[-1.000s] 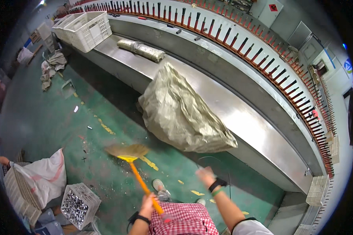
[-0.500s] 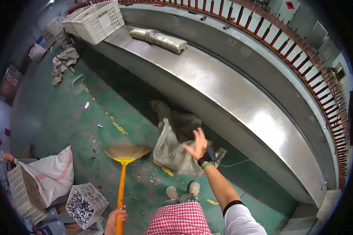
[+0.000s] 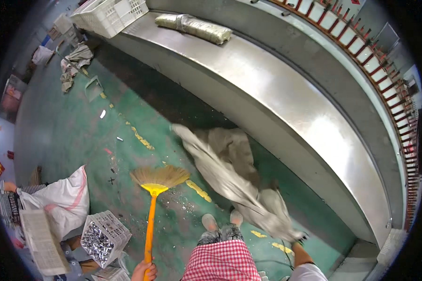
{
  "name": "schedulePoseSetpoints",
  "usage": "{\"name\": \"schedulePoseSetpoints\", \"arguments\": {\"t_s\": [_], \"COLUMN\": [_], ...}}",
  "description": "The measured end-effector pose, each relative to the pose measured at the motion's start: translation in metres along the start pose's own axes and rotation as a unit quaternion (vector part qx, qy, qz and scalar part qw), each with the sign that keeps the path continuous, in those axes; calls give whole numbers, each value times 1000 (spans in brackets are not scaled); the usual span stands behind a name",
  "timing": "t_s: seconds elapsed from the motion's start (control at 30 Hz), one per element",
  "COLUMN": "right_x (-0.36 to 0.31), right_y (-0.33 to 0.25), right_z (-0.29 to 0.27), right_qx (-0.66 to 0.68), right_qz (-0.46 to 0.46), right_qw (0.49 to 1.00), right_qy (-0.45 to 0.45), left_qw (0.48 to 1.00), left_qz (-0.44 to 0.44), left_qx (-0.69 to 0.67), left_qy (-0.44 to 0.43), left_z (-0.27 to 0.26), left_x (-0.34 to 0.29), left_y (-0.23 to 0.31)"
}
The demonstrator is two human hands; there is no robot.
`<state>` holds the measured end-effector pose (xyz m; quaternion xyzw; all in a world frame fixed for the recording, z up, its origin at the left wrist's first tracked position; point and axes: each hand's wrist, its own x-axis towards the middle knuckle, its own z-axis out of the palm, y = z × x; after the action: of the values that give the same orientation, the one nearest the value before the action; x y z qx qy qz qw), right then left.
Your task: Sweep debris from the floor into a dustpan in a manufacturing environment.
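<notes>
My left hand (image 3: 144, 270) is closed around the orange handle of a broom (image 3: 151, 222). Its yellow collar and spread tan bristles rest on the green floor among small scraps (image 3: 183, 202). At the lower right, my right hand (image 3: 301, 242) grips the near end of a greyish-beige sack (image 3: 220, 171); its fingers are mostly hidden and blurred. The sack stretches from that hand past my shoes, its far end beside the metal bench. A second fold of grey-brown cloth lies behind it, against the bench's shaded base.
A long metal bench (image 3: 286, 89) curves along the right, bearing a wrapped yellowish bundle (image 3: 194, 28) and a white crate (image 3: 110, 18). At lower left are a crate of shiny metal pieces (image 3: 97, 243), a white sack (image 3: 68, 199) and another person's arm. A dustpan (image 3: 93, 89) stands farther off.
My right hand has gone from open above the sack to gripping its end, drawing it right and toward me. The broom has shifted slightly right. At lower left, the tan crate has tipped.
</notes>
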<state>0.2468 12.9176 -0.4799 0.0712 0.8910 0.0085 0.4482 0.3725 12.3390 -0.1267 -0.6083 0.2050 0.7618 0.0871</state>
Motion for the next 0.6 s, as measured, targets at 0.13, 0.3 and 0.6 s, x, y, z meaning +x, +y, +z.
{"name": "schedulePoseSetpoints", "arguments": {"t_s": [0.13, 0.3, 0.6], "right_x": [-222, -269, -327], "right_y": [172, 122, 204], "right_z": [-107, -169, -124], "right_qx": [37, 134, 182], "right_qz": [171, 165, 207], "right_qw": [985, 973, 957], "right_qy": [3, 89, 96], "left_qw": [990, 938, 850], "left_qz": [18, -94, -147], "left_qx": [137, 312, 349], "left_qy": [-9, -116, -366], "left_z": [40, 72, 197], "left_x": [-60, -81, 27], "left_y": [23, 34, -81]}}
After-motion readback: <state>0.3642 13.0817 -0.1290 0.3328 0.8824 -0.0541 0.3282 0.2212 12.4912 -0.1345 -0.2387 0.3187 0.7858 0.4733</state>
